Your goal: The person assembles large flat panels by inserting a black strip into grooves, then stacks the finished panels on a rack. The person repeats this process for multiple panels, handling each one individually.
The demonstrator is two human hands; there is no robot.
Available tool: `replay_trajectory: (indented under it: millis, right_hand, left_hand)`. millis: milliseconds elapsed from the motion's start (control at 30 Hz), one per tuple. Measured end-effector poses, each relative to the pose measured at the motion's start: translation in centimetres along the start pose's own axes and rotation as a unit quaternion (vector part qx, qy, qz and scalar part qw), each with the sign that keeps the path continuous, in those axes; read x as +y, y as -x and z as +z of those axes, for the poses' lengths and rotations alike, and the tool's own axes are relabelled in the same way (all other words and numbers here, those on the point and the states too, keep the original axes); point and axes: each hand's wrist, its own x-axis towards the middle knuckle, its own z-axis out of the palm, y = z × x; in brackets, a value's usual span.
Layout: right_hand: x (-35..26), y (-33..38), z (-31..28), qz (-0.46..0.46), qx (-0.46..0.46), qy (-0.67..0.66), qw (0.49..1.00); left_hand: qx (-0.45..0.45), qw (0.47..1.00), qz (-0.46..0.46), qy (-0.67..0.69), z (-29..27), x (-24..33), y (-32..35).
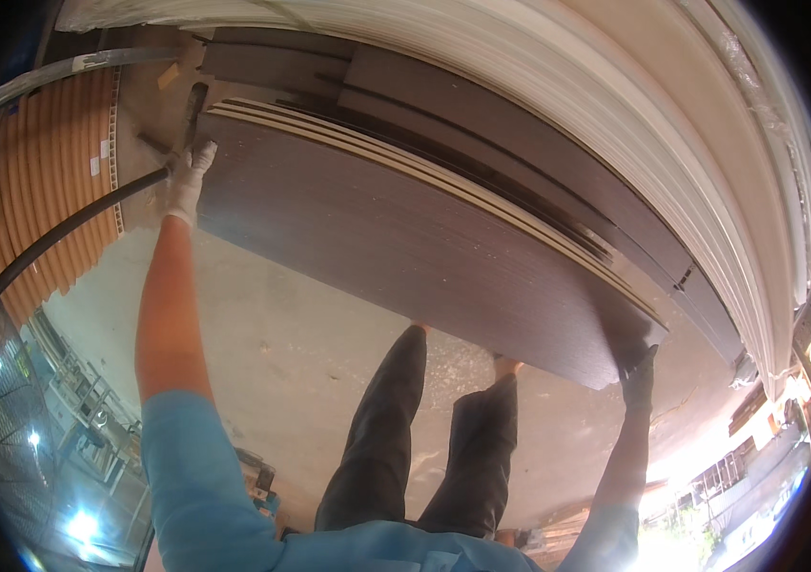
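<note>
A stack of several long dark brown boards [405, 248] with pale edges spans the space in front of me, held at its two ends. My left hand [189, 181], in a white glove, is closed on the left end with the thumb along the edge. My right hand [637, 378], in a glove that looks grey in the shade, grips the lower right corner; its fingers are partly hidden. Just beyond the stack are more dark brown boards [482, 129]. The boards' lower edge hides my feet in part.
Long pale panels [615, 105] rise along the far and right side. On the left stands a pile of orange-brown sheets [38, 181], with a curved black bar [81, 219] in front. A wire guard [0, 410] is at lower left. Concrete floor [281, 353] lies under me.
</note>
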Motion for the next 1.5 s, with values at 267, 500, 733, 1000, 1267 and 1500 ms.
replay_trajectory:
  millis: [267, 500, 733, 1000, 1267, 1500]
  right_hand:
    - [0.1, -2.2, 0.5, -0.050, -0.090, -0.014, 0.995]
    - [0.2, -2.9, 1.6, -0.062, -0.067, -0.083, 0.992]
    - [2.6, -1.0, -2.0, -0.048, 0.006, -0.072, 0.996]
    - [9.1, 9.5, -13.1, 0.006, 0.108, 0.066, 0.992]
    - [14.6, 23.5, -27.9, 0.052, 0.199, 0.118, 0.971]
    - [23.9, 26.6, -44.2, 0.072, 0.259, -0.050, 0.962]
  left_hand:
    - [-0.011, 0.989, -0.084, 0.117, -0.9, -2.5, -1.5]
    - [-0.046, 0.954, -0.144, 0.257, 0.6, 3.1, 1.8]
    - [-0.048, 0.945, -0.205, 0.250, -2.4, 4.5, 8.0]
    - [-0.118, 0.964, -0.168, 0.171, -4.4, 10.2, 16.4]
    - [-0.189, 0.975, -0.072, 0.092, -0.3, 23.7, 25.2]
    - [-0.198, 0.979, 0.014, 0.042, 8.2, 40.6, 40.5]
